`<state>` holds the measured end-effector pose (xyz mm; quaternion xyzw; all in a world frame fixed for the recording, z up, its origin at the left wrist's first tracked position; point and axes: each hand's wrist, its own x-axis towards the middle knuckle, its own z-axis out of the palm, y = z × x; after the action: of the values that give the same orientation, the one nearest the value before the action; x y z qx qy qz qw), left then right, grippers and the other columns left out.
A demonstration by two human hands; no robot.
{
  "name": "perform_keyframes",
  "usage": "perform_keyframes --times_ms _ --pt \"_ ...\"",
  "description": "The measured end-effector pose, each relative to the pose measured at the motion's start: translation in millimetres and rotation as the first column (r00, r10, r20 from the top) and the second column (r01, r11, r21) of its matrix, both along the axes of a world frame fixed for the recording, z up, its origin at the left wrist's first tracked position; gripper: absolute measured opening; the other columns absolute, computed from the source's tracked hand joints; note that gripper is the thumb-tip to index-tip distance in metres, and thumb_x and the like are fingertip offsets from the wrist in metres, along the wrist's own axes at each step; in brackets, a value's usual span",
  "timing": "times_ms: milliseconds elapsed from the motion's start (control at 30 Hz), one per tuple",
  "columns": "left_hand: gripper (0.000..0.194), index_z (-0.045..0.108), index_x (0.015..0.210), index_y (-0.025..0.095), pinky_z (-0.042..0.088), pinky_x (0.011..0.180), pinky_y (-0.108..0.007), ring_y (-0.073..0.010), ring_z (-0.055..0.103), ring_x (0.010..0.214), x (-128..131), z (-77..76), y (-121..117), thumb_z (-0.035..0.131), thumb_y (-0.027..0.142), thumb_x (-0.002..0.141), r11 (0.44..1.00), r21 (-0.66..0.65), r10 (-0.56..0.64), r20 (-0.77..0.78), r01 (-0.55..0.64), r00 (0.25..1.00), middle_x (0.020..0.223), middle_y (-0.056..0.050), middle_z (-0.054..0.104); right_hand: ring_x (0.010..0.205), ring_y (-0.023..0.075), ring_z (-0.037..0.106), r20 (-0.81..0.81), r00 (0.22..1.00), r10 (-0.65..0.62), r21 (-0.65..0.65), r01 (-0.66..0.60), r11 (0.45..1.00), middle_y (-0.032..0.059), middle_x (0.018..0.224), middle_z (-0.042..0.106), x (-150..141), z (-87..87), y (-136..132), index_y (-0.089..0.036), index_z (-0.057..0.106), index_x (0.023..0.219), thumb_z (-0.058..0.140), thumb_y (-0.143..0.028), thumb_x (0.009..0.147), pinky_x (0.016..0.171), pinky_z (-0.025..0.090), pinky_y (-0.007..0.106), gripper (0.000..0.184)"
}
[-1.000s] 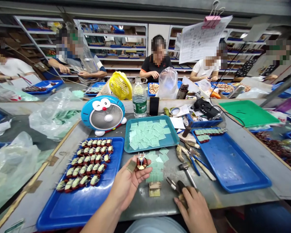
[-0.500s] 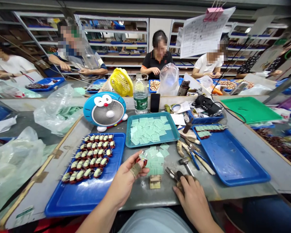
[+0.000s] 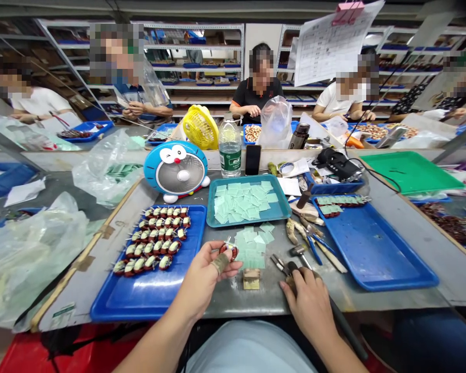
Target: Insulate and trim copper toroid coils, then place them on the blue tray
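Observation:
My left hand (image 3: 207,269) is closed, pinching a red wire-wound toroid coil (image 3: 229,250) between thumb and fingers. Pale wire ends stick up from the coil's top, and a tape-like wrap covers my thumb. My right hand (image 3: 308,295) lies over black-handled pliers (image 3: 281,264) on the bench, fingers curled round the handle; the metal jaws point up and left. Between the hands sits a small wooden block (image 3: 251,280). Pale green square sheets (image 3: 250,254) are spread just behind it. On the left, a blue tray (image 3: 147,303) carries rows of similar coils (image 3: 157,235).
A teal tray (image 3: 210,207) bears many green squares. Right of it lie a hammer (image 3: 301,254), blue-handled pliers (image 3: 314,254) and a blue tray (image 3: 392,259) with coils at its far end. A cartoon fan (image 3: 178,171) and water bottle (image 3: 230,150) stand behind. Several people sit opposite.
The coil in my left hand has turned, so its wire ends now show upright. My right hand stays on the pliers. The whole view has shifted slightly.

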<state>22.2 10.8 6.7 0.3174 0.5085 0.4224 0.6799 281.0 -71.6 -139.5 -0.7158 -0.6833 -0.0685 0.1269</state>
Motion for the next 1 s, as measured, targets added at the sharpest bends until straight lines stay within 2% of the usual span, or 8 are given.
perform_keyframes --times_ms 233,400,500,567,633,733,833,1000 --pt "0.043 0.056 0.104 0.018 0.059 0.079 -0.034 -0.0246 0.078 0.085 4 -3.1 -1 0.086 0.038 0.079 1.000 -0.001 0.016 0.028 -0.016 0.999 0.094 -0.004 0.073 0.085 0.0290 0.057 -0.047 0.999 0.018 -0.002 -0.018 1.000 0.0149 0.118 0.063 -1 0.7 -1 -0.021 0.064 0.108 0.054 -0.047 0.099 0.074 0.044 0.042 0.030" --pt "0.040 0.056 0.107 0.020 0.058 0.087 -0.038 -0.0264 0.077 0.096 3 -2.4 0 0.083 0.033 0.082 1.000 -0.015 0.010 0.131 -0.008 0.991 0.113 -0.009 0.075 0.101 0.0276 0.060 -0.186 0.982 0.016 0.009 -0.014 1.000 0.0134 0.134 0.057 15 19.3 1 -0.022 0.061 0.115 0.049 -0.048 0.102 0.088 0.049 0.042 0.032" --pt "0.055 0.055 0.124 0.024 0.059 0.084 -0.036 -0.0290 0.077 0.101 1 -1.9 6 0.086 0.032 0.079 1.000 -0.006 0.012 0.111 -0.012 0.994 0.113 -0.008 0.076 0.108 0.0273 0.059 -0.181 0.981 -0.063 -0.005 0.064 0.998 0.0139 0.131 0.060 40 34.2 18 -0.019 0.062 0.115 0.046 -0.041 0.104 0.094 0.048 0.039 0.029" --pt "0.070 0.051 0.139 0.028 0.060 0.084 -0.035 -0.0296 0.077 0.102 3 -2.1 13 0.087 0.033 0.079 1.000 -0.018 -0.024 0.115 0.026 0.993 0.111 -0.007 0.077 0.113 0.0282 0.058 -0.139 0.983 -0.118 -0.024 0.115 0.993 0.0151 0.131 0.060 59 41.9 38 -0.017 0.063 0.115 0.046 -0.034 0.103 0.099 0.045 0.039 0.027" --pt "0.073 0.050 0.143 0.026 0.061 0.084 -0.036 -0.0312 0.077 0.102 7 -1.9 20 0.085 0.039 0.081 0.996 -0.051 -0.064 0.159 0.073 0.985 0.110 -0.009 0.077 0.116 0.0295 0.058 -0.108 0.984 -0.144 -0.060 0.138 0.989 0.0155 0.133 0.060 76 46.3 62 -0.016 0.064 0.116 0.053 -0.029 0.098 0.102 0.043 0.040 0.024" --pt "0.063 0.052 0.139 0.021 0.062 0.084 -0.039 -0.0329 0.078 0.099 13 -0.3 27 0.080 0.041 0.086 0.993 -0.076 -0.074 0.231 0.093 0.970 0.114 -0.013 0.076 0.106 0.0290 0.063 -0.096 0.983 -0.157 -0.124 0.145 0.982 0.0143 0.118 0.068 89 47.1 90 -0.016 0.067 0.112 0.068 -0.025 0.086 0.095 0.045 0.038 0.028" --pt "0.048 0.050 0.132 0.021 0.062 0.081 -0.038 -0.0314 0.079 0.096 13 1.0 29 0.074 0.033 0.092 0.995 -0.053 -0.064 0.306 0.084 0.950 0.124 -0.018 0.073 0.093 0.0277 0.066 -0.120 0.980 -0.158 -0.157 0.139 0.978 0.0126 0.099 0.072 91 44.5 101 -0.013 0.068 0.108 0.070 -0.021 0.080 0.087 0.047 0.038 0.029" --pt "0.037 0.046 0.124 0.022 0.062 0.082 -0.038 -0.0314 0.078 0.099 4 -3.5 33 0.069 0.031 0.096 0.998 0.003 -0.063 0.452 0.068 0.890 0.130 -0.021 0.070 0.101 0.0331 0.064 -0.217 0.957 -0.192 -0.072 0.180 0.981 0.0197 0.107 0.068 90 52.1 90 -0.010 0.064 0.110 0.057 -0.031 0.087 0.090 0.048 0.042 0.031"
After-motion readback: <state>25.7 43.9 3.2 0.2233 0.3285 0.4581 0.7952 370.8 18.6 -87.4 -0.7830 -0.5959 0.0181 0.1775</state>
